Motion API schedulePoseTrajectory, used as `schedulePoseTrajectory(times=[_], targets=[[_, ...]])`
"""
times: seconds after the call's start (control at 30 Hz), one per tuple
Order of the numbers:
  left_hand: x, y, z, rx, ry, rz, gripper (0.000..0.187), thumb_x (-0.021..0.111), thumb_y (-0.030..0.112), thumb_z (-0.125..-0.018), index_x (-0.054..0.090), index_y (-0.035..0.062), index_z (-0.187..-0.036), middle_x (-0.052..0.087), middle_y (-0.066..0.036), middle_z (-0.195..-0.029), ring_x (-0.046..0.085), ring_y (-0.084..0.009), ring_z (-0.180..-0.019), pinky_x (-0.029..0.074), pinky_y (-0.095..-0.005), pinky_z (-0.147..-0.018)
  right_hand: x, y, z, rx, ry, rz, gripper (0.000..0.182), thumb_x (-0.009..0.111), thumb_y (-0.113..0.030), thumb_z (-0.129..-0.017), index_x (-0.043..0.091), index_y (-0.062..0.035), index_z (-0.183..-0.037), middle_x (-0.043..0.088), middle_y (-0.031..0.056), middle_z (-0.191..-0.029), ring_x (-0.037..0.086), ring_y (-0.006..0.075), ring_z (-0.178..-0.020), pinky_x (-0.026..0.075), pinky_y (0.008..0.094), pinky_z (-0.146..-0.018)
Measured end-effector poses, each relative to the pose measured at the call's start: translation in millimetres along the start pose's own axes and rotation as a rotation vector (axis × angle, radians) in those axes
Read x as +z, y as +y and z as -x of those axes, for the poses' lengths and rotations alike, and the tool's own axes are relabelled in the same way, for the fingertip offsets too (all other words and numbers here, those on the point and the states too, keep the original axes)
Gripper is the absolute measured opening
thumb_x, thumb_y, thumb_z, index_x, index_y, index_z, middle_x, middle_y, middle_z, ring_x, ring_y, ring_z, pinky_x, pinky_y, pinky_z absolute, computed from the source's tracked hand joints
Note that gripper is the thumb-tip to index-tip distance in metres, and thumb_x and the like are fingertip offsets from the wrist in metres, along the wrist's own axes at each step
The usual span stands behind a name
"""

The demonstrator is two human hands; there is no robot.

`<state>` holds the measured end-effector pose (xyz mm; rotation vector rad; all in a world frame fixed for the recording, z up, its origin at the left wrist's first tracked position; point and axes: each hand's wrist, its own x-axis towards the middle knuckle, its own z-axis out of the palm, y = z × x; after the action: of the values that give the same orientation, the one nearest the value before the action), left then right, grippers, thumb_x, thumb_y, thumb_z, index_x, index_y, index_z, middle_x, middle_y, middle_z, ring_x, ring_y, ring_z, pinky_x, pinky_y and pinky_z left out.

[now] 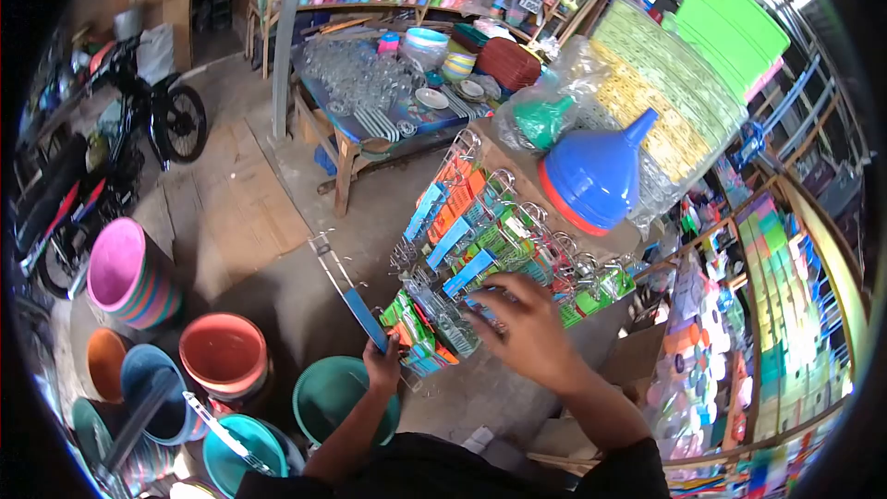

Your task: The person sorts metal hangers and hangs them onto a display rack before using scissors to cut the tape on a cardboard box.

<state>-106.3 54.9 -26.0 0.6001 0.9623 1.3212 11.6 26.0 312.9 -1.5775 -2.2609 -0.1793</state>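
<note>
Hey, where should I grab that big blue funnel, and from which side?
Probably by its spout, with the right hand coming from above on the near side. The blue funnel sits mouth down, so the slim spout points up and looks easy to close around; the wrapped yellow-and-green stack crowds its far side. A red rim shows underneath, perhaps a second funnel nested below.

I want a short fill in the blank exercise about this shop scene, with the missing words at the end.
1. The left hand holds a wire piece with a ____ strip.
2. The hand nearer the blue funnel is the person's ____ hand.
3. The spout of that funnel points ____.
4. The bright tub at the top right is ____.

Missing words: blue; right; upward; green.
</note>
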Motion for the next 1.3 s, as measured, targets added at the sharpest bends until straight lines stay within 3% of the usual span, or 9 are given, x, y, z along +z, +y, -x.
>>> schedulePoseTrajectory(times=[0.1, 0.23, 0.37, 0.4, 0.53, 0.63, 0.77, 0.83, 1.3], targets=[[-21.6, 13.1, 10.6, -0.008, -0.159, -0.030, 0.008, 0.063, 0.008, -0.093, 0.061, 0.0027, -0.098, 0.061, -0.001, -0.075, 0.060, -0.0108, -0.066, 0.053, -0.0283, -0.059, 22.1, -17.0, 2.5, 0.137, 0.157, -0.128, 0.042, 0.076, -0.018, -0.079, 0.061, -0.0072, -0.117, 0.059, 0.0142, -0.109, 0.061, 0.0316, -0.094, 0.051, 0.0402, -0.080], [-37.5, 46.4, 30.6, -0.024, -0.449, -0.180, 0.006, 0.065, 0.006, -0.091, 0.066, 0.0026, -0.096, 0.063, 0.000, -0.077, 0.058, -0.0068, -0.067, 0.051, -0.0263, -0.060, 11.2, -19.4, -1.2, 0.345, 0.287, -0.428, 0.067, 0.071, -0.018, -0.086, 0.037, -0.0023, -0.142, 0.052, 0.0189, -0.132, 0.060, 0.0343, -0.103, 0.050, 0.0409, -0.087], [-30.4, 85.5, 44.8, -0.012, -0.708, -0.358, 0.011, 0.064, 0.005, -0.091, 0.066, -0.0008, -0.099, 0.065, -0.002, -0.080, 0.062, -0.0081, -0.071, 0.052, -0.0261, -0.060, -8.7, -3.1, 12.2, 0.405, 0.232, -0.697, 0.053, 0.068, -0.015, -0.089, 0.049, -0.0077, -0.138, 0.065, 0.0171, -0.116, 0.065, 0.0235, -0.094, 0.051, 0.0355, -0.083], [-27.0, 91.2, 46.5, -0.031, -0.776, -0.355, 0.011, 0.063, 0.005, -0.091, 0.066, -0.0008, -0.099, 0.065, -0.002, -0.080, 0.062, -0.0078, -0.070, 0.052, -0.0258, -0.061, -14.2, -5.3, 13.5, 0.382, 0.309, -0.694, 0.040, 0.065, -0.008, -0.091, 0.057, -0.0065, -0.130, 0.070, 0.0089, -0.105, 0.061, 0.0106, -0.090, 0.050, 0.0286, -0.077], [-10.7, 99.5, 36.6, -0.021, -0.977, -0.453, 0.012, 0.063, 0.007, -0.092, 0.067, -0.0012, -0.100, 0.065, -0.002, -0.079, 0.061, -0.0069, -0.070, 0.051, -0.0246, -0.063, -34.0, 20.0, 25.0, 0.404, 0.212, -0.692, 0.025, 0.065, -0.010, -0.092, 0.066, -0.0043, -0.115, 0.070, 0.0107, -0.099, 0.063, 0.0112, -0.091, 0.050, 0.0297, -0.078], [9.5, 105.0, 25.5, -0.077, -1.007, -0.503, 0.016, 0.066, 0.012, -0.091, 0.067, -0.0010, -0.100, 0.066, -0.001, -0.079, 0.060, -0.0068, -0.071, 0.050, -0.0253, -0.064, -55.3, 32.1, 24.2, 0.398, 0.174, -0.937, 0.023, 0.065, -0.009, -0.092, 0.067, -0.0023, -0.114, 0.070, 0.0071, -0.095, 0.062, 0.0094, -0.086, 0.050, 0.0274, -0.074], [40.5, 98.6, 10.2, 0.002, -1.034, -0.510, 0.016, 0.065, 0.014, -0.092, 0.065, -0.0006, -0.098, 0.065, -0.004, -0.079, 0.060, -0.0088, -0.072, 0.050, -0.0278, -0.064, -74.8, 53.7, 16.7, 0.476, 0.104, -0.734, 0.021, 0.065, -0.006, -0.091, 0.067, 0.0016, -0.110, 0.069, 0.0046, -0.086, 0.061, 0.0072, -0.076, 0.050, 0.0252, -0.070], [62.9, 108.1, 12.4, 0.290, -0.897, -0.684, 0.021, 0.066, 0.018, -0.093, 0.064, -0.0018, -0.100, 0.066, -0.005, -0.082, 0.060, -0.0102, -0.077, 0.050, -0.0287, -0.070, -75.1, 62.8, 10.3, 0.507, 0.102, -0.706, 0.019, 0.065, -0.005, -0.090, 0.067, 0.0026, -0.107, 0.068, 0.0048, -0.083, 0.062, 0.0071, -0.075, 0.050, 0.0260, -0.069], [95.7, 74.8, -1.5, 0.392, -0.610, -0.599, 0.041, 0.078, 0.017, -0.082, 0.062, -0.0014, -0.114, 0.066, -0.015, -0.101, 0.065, -0.0228, -0.091, 0.052, -0.0344, -0.080, -75.9, 71.4, -10.7, 0.469, 0.114, -0.464, 0.014, 0.068, -0.006, -0.087, 0.067, 0.0041, -0.097, 0.069, 0.0060, -0.082, 0.063, 0.0098, -0.073, 0.051, 0.0267, -0.067]])
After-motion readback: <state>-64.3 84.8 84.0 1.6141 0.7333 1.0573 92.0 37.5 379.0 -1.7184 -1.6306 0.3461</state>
